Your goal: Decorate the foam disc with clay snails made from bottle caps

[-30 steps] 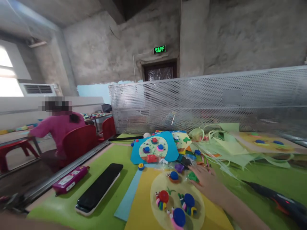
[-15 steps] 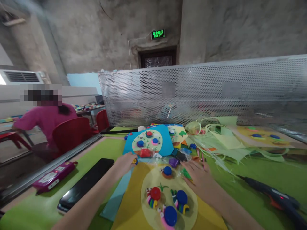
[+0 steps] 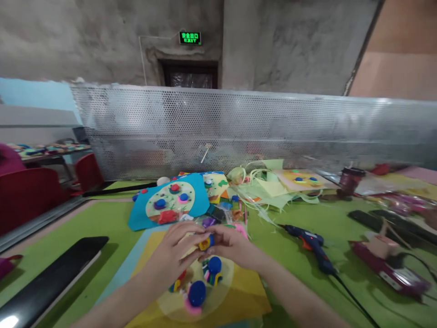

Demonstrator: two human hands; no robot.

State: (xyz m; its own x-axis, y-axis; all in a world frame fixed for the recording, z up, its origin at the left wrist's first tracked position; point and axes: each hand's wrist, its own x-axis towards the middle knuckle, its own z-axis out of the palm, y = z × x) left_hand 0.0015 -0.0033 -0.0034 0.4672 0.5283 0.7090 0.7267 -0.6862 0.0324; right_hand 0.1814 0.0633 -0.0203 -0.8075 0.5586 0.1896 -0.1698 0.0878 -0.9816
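My left hand (image 3: 182, 243) and my right hand (image 3: 232, 246) meet above a yellow sheet (image 3: 247, 291). Between their fingertips is a small blue and yellow piece (image 3: 205, 243), round like a cap, gripped from both sides. Below the hands, clay snails with round shells are on the sheet's pale circle: one blue-shelled snail (image 3: 196, 294) near the front and another blue-shelled snail (image 3: 214, 265) with striped clay. A red-shelled snail (image 3: 180, 275) is mostly hidden by my left hand. Just beyond my fingers lie purple clay (image 3: 209, 222) and a red clay packet (image 3: 168, 216).
A blue card (image 3: 201, 200) with more snails lies behind. Pale green paper strips (image 3: 273, 191) are heaped at the back. A glue gun (image 3: 312, 243) with its cable lies right, a black phone (image 3: 58, 278) left. A cup (image 3: 350, 182) stands far right; a perforated metal screen (image 3: 239, 127) borders the table.
My hands have come together over the yellow sheet, and both now grip the blue and yellow piece that was in my left hand. The view has turned right, showing more of the table's right side.
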